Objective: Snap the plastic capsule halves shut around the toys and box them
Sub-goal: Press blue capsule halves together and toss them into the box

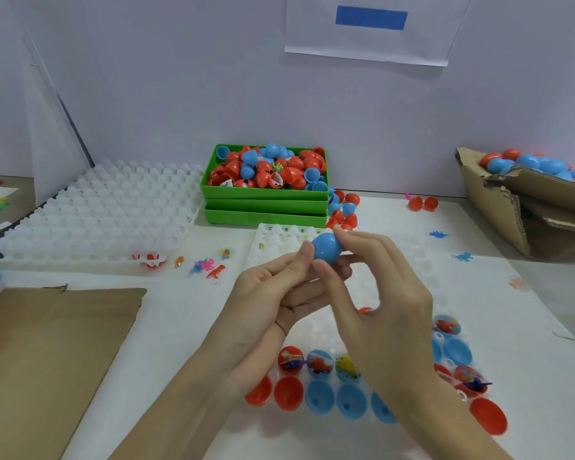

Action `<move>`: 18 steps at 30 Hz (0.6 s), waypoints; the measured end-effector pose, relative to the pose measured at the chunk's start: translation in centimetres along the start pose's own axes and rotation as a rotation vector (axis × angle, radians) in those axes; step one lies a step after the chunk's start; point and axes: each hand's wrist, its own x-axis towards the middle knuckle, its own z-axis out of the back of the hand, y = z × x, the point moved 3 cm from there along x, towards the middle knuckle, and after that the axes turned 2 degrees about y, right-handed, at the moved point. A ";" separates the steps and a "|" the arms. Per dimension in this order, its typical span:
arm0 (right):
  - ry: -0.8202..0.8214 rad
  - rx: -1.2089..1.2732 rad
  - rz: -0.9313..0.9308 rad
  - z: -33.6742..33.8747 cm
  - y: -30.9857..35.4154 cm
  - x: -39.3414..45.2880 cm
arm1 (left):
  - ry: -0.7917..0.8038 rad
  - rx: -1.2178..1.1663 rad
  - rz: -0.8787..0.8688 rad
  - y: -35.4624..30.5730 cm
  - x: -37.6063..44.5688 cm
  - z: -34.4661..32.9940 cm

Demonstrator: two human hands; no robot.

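White worktop, both hands raised at centre: left hand (273,287) and right hand (375,290) pinch blue capsule (326,248) between fingertips; uneven squeeze could skew halves, popping it toward the 12 o'clock green bin (266,194).

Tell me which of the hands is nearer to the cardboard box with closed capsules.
Right. The right hand lies on the side of the cardboard box; the left hand is farther, beyond the blue capsule.

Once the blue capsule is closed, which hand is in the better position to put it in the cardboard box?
Probably the right hand. It already pinches the blue capsule, and the cardboard box of finished capsules stands on the right side. The left hand would have to cross over.
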 end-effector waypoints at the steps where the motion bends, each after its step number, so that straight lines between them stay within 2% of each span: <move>1: 0.012 -0.032 0.008 -0.1 0.0 0.0 | -0.010 -0.002 0.015 0.1 0.1 0.0; 10: 0.139 -0.079 0.042 0.4 0.0 0.6 | -0.015 -0.001 0.065 0.0 -0.1 -0.4; 15: 0.134 -0.084 0.043 0.6 -0.2 0.6 | -0.011 0.098 0.017 -0.6 -0.4 -0.6; 18: 0.140 -0.104 0.067 0.5 -0.2 0.5 | -0.030 0.275 -0.084 -1.3 -0.8 -1.0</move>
